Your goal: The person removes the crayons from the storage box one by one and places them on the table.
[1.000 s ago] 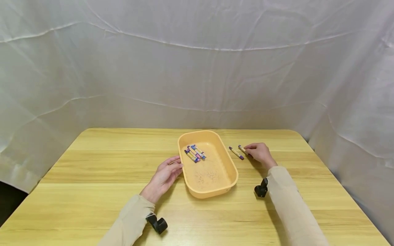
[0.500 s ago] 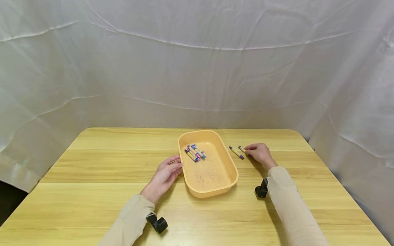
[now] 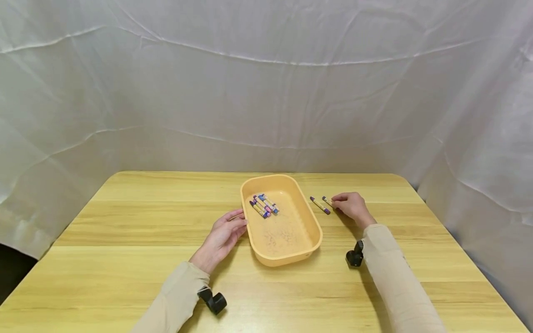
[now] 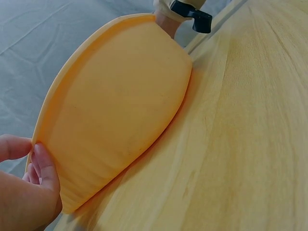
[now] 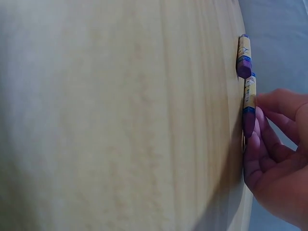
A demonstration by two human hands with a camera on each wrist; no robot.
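An orange tray [image 3: 307, 217] sits mid-table with several crayons [image 3: 263, 206] in its far end. My left hand [image 3: 222, 235] lies on the table, its straight fingers [image 4: 44, 169] resting against the tray's [image 4: 115, 106] left rim. Two purple-tipped crayons lie on the table to the right of the tray. My right hand [image 3: 352, 206] pinches the nearer-right crayon [image 3: 327, 201], with thumb and fingertips [image 5: 253, 137] on that crayon [image 5: 249, 102]. The other crayon [image 3: 319, 205] lies free between hand and tray, end to end with the pinched one in the right wrist view [image 5: 244, 54].
The wooden table [image 3: 125, 222] is backed and flanked by a white cloth [image 3: 266, 92]. Black wrist cameras [image 3: 214, 301] sit on both beige sleeves. The table's edges are near at the right and front.
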